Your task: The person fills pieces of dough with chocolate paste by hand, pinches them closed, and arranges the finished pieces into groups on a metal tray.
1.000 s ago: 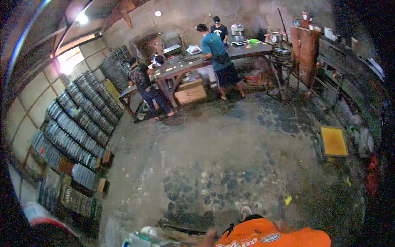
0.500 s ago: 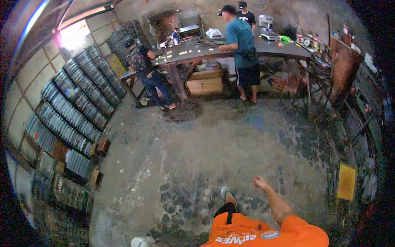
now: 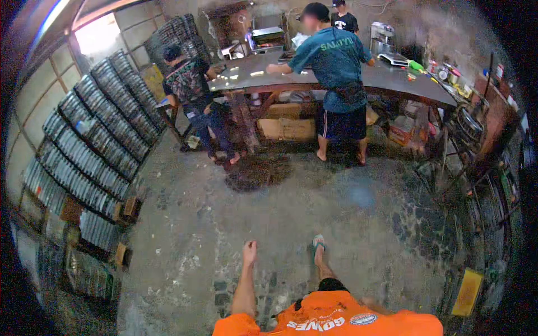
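Observation:
My left hand (image 3: 250,254) hangs low in front of me, above the concrete floor (image 3: 218,210). Its fingers look loosely curled, and I see nothing in them. To its right, my foot in a light flip-flop (image 3: 318,242) is stretched forward on the floor. My right hand is out of sight; the orange shirt (image 3: 325,316) fills the bottom of the view. Neither a tool nor a workpiece is near my visible hand.
A long dark worktable (image 3: 269,84) with small pale pieces stands ahead. Three people work around it, one in a teal shirt (image 3: 339,59). Stacked trays (image 3: 92,129) line the left wall. Cardboard boxes (image 3: 287,127) sit underneath; a yellow panel (image 3: 467,292) leans at right.
The table and people appear closer. My left hand has swung into view, while my right hand has dropped out of it. The person in teal now reaches over the table.

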The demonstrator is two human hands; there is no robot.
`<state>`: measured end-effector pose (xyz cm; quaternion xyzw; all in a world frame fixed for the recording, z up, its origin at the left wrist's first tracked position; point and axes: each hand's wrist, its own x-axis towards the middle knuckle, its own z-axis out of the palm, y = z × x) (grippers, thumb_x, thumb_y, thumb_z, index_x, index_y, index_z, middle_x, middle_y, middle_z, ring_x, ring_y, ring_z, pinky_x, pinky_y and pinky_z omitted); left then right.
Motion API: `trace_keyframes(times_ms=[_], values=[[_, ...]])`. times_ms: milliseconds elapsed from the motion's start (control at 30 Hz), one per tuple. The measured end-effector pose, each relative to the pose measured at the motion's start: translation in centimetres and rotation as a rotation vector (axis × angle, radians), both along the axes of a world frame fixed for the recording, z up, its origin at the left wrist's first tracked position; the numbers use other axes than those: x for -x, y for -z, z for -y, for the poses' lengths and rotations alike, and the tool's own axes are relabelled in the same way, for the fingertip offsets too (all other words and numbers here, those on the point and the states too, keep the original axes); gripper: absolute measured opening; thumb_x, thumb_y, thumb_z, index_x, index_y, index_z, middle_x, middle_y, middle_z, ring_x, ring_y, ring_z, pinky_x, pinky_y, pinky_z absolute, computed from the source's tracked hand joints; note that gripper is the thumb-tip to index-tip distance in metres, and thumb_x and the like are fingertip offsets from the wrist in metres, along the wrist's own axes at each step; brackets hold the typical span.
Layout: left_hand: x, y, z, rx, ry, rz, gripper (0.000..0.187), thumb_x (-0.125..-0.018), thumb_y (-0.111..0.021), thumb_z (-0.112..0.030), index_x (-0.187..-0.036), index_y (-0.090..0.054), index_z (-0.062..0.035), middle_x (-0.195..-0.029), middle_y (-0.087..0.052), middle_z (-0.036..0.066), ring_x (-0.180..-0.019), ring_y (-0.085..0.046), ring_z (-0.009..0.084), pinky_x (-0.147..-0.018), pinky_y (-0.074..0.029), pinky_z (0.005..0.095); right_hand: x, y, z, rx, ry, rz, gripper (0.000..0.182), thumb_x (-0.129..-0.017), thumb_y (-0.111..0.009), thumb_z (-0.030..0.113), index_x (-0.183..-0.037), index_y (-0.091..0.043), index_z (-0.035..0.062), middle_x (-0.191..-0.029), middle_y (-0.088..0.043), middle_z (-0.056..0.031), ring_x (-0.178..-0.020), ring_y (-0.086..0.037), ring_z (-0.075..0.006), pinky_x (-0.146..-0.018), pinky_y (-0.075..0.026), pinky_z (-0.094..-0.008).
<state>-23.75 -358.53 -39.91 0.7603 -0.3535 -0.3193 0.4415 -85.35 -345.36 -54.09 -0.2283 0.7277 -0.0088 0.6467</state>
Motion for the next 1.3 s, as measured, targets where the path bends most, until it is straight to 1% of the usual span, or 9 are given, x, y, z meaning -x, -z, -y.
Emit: trace_keyframes(times_ms=[100,133,267,433,633,900,1000,1067,1300], values=[[1.2,-0.2,4.6,-0.057,-0.094,-0.041,0.036,-0.096,-0.061,-0.030,-0.108,-0.066,0.0027,-0.095,-0.069,0.010,-0.088,-0.062,0.0160,-0.081,-0.049,0.0318,-2.8,0.2,6.7,-0.023,-0.020,0.032,0.023,-0.095,-0.054,0.026,-0.093,-0.063,0.0051,-0.068,-0.058,-0.0076,-0.057,-0.054,-0.0211,-0.055,-0.047,-0.0392],[0.0,5.4,5.2,-0.177,-0.019,-0.146,0.038,-0.096,-0.060,-0.031,-0.114,-0.064,0.0021,-0.104,-0.069,0.014,-0.097,-0.064,0.0222,-0.087,-0.050,0.0356,-3.8,0.4,9.6,-0.016,-0.029,0.040,0.023,-0.095,-0.054,0.026,-0.093,-0.062,0.0050,-0.068,-0.057,-0.0073,-0.057,-0.054,-0.0208,-0.055,-0.047,-0.0392],[3.4,8.7,1.5,-0.549,0.052,-0.241,0.039,-0.096,-0.059,-0.032,-0.112,-0.064,0.0024,-0.101,-0.069,0.013,-0.094,-0.063,0.0215,-0.084,-0.050,0.0357,-8.1,1.6,24.0,0.078,-0.105,0.067,0.022,-0.095,-0.055,0.026,-0.093,-0.061,0.0046,-0.069,-0.056,-0.0061,-0.060,-0.054,-0.0198,-0.056,-0.047,-0.0393],[3.6,5.6,6.5,-0.693,-0.086,-0.347,0.039,-0.096,-0.058,-0.034,-0.110,-0.064,0.0029,-0.097,-0.068,0.012,-0.089,-0.063,0.0206,-0.080,-0.049,0.0359,-11.8,10.8,46.5,0.648,-0.058,0.245,0.021,-0.095,-0.055,0.025,-0.093,-0.060,0.0042,-0.070,-0.055,-0.0047,-0.063,-0.053,-0.0184,-0.056,-0.046,-0.0394],[-0.5,5.7,15.5,-0.639,-0.212,-0.413,0.040,-0.097,-0.058,-0.035,-0.106,-0.064,0.0034,-0.092,-0.068,0.010,-0.084,-0.062,0.0195,-0.075,-0.049,0.0361,-27.5,-3.3,67.3,0.640,-0.228,-0.005,0.029,-0.096,-0.055,0.027,-0.090,-0.063,0.0005,-0.071,-0.060,-0.0044,-0.065,-0.056,-0.0148,-0.057,-0.046,-0.0330],[-13.7,8.4,28.6,-0.586,-0.150,-0.376,0.042,-0.097,-0.057,-0.037,-0.102,-0.065,0.0041,-0.086,-0.067,0.009,-0.077,-0.060,0.0181,-0.069,-0.049,0.0364,-36.0,-5.2,69.4,0.581,-0.400,0.022,0.031,-0.096,-0.056,0.029,-0.090,-0.063,-0.0011,-0.072,-0.058,-0.0052,-0.063,-0.055,-0.0146,-0.056,-0.044,-0.0309],[-22.0,8.7,37.8,-0.501,-0.086,-0.286,0.043,-0.097,-0.056,-0.038,-0.101,-0.065,0.0043,-0.084,-0.067,0.008,-0.075,-0.060,0.0176,-0.067,-0.049,0.0365,-33.2,-1.0,68.9,0.917,-0.575,0.452,0.026,-0.095,-0.055,0.024,-0.087,-0.062,0.0008,-0.068,-0.057,-0.0065,-0.058,-0.053,-0.0162,-0.052,-0.042,-0.0321],[-28.0,7.9,44.4,-0.425,-0.076,-0.227,0.044,-0.097,-0.056,-0.038,-0.100,-0.065,0.0045,-0.082,-0.066,0.008,-0.073,-0.059,0.0173,-0.065,-0.049,0.0365,-31.8,-0.3,67.8,0.305,-0.224,0.046,0.020,-0.094,-0.052,0.018,-0.082,-0.060,0.0040,-0.063,-0.053,-0.0067,-0.050,-0.049,-0.0173,-0.046,-0.037,-0.0346],[-35.6,4.4,66.5,-0.102,-0.040,0.068,0.034,-0.098,-0.059,-0.031,-0.106,-0.067,0.0018,-0.093,-0.068,0.010,-0.083,-0.062,0.0193,-0.074,-0.050,0.0358,-33.8,-4.8,71.0,0.194,0.108,-0.078,0.022,-0.094,-0.050,0.020,-0.080,-0.059,0.0066,-0.060,-0.052,-0.0063,-0.044,-0.045,-0.0199,-0.041,-0.034,-0.0391]])
